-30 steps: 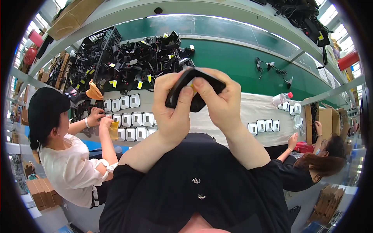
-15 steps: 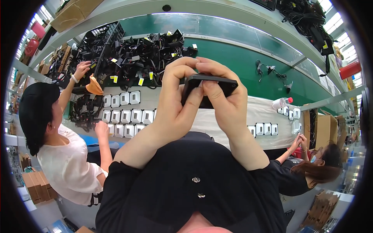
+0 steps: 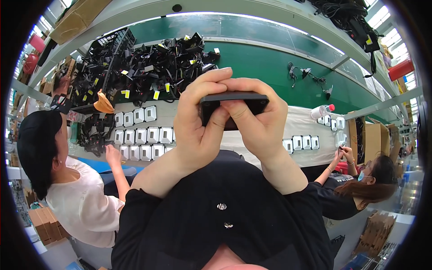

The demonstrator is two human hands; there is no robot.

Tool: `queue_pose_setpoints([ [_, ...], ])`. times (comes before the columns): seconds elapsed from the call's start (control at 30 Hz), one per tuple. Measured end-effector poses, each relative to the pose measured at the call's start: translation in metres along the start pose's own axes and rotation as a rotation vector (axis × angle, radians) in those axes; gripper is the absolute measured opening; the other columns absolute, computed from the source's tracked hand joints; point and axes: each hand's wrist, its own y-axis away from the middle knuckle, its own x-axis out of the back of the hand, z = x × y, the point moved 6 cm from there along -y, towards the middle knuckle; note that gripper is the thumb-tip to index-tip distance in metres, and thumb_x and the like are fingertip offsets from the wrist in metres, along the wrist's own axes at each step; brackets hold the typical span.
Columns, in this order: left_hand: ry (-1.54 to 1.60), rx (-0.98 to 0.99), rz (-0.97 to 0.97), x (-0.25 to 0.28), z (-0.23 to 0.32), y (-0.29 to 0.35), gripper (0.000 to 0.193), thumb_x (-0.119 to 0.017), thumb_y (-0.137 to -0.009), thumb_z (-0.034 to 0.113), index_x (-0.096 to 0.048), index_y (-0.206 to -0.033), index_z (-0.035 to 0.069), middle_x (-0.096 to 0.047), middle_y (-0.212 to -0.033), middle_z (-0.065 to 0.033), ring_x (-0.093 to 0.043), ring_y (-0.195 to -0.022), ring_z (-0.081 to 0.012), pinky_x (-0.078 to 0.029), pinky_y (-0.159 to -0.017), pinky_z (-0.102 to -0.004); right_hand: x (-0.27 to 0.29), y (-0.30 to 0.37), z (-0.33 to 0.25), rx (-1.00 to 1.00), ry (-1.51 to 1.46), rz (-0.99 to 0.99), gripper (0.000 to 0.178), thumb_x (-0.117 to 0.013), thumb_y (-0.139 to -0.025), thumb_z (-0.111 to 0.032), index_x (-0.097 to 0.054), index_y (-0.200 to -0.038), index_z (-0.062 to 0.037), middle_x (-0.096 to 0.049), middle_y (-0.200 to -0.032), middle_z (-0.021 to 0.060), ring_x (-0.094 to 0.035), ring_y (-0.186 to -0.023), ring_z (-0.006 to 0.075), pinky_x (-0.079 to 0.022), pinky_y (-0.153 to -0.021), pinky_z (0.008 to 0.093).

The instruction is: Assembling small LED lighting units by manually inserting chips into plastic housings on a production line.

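Note:
Up in front of my chest I hold a flat black rectangular housing (image 3: 238,96) with both hands. My left hand (image 3: 196,123) is wrapped round its left end, and my right hand (image 3: 263,123) round its right end. Both thumbs press against the near side, close together at the middle, while the fingers curl over the far edge. Its long edge lies about level in the head view; the far face is hidden by my fingers. Beyond and below, square silver-and-white lamp units (image 3: 153,135) stand in rows on the pale bench covering (image 3: 252,146).
A heap of black cabled parts (image 3: 173,67) and a black crate (image 3: 118,41) fill the back left. Loose cables (image 3: 310,76) lie on the green surface. At the right are a bottle (image 3: 320,111) and a carton (image 3: 377,144). Co-workers sit at both sides.
The black housing has turned from slanting to nearly level, still in both hands. The left co-worker's raised hand has left the crate area. The whole view has shifted slightly.

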Motion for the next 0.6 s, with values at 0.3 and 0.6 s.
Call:
queue_pose_setpoints([
  [0.3, 0.086, 0.093, 0.066, -0.005, -0.0038, 0.0025, 0.03, -0.052, -0.086, -0.001, -0.04, -0.114, 0.003, -0.042, -0.126, -0.0214, -0.046, -0.114, -0.0246, -0.036, -0.096, -0.0336, 0.0006, -0.0023, 0.0033, -0.034, -0.174, -0.083, 0.022, -0.058, -0.084, -0.003, -0.057, -0.105, 0.0023, -0.064, -0.096, 0.0084, -0.061, -0.082, 0.0119, -0.049, -0.072, 0.0231],
  [0.6, 0.116, 0.033, 0.108, -0.0055, -0.0054, 0.0087, 0.031, -0.051, -0.086, -0.006, -0.038, -0.113, 0.003, -0.044, -0.123, -0.0202, -0.048, -0.11, -0.023, -0.039, -0.093, -0.0328, 0.0022, -0.0026, 0.0006, -0.046, 0.013, -0.136, 0.02, -0.06, -0.083, -0.001, -0.059, -0.102, 0.0035, -0.063, -0.088, 0.0048, -0.057, -0.078, 0.0087, -0.047, -0.07, 0.0215],
])
